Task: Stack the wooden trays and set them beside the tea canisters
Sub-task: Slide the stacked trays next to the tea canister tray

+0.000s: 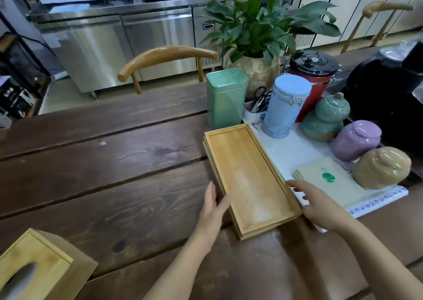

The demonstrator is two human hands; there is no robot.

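Head camera looks down on the left hand (pixel 211 204), fingers straight and loosely spread, its thumb resting on the left rim of the stacked wooden trays (pixel 249 178). At the stack's right rim the right hand (pixel 317 202) lies flat and open with fingers extended; whether it touches the wood cannot be told.

At least two trays make the stack, the lower one showing only as a thin offset edge, so the exact count is unclear. The stack lies on the dark plank table (pixel 103 169), its far end almost touching the green square tin (pixel 226 98).

Right of the stack a white mat (pixel 295 149) carries a blue clip-lid canister (pixel 285 106), a teal gourd jar (pixel 326 117), a purple jar (pixel 356 139), a tan jar (pixel 382 170) and a pile of paper packets (pixel 329 178) close by the right hand. Behind the blue canister stand a red canister (pixel 312 79) and a cup of scissors (pixel 255 109), both partly hidden. Beyond these is a potted plant (pixel 258 36).

Well left of the stack, a wooden tissue box (pixel 39 267) is cut off by the frame's corner.
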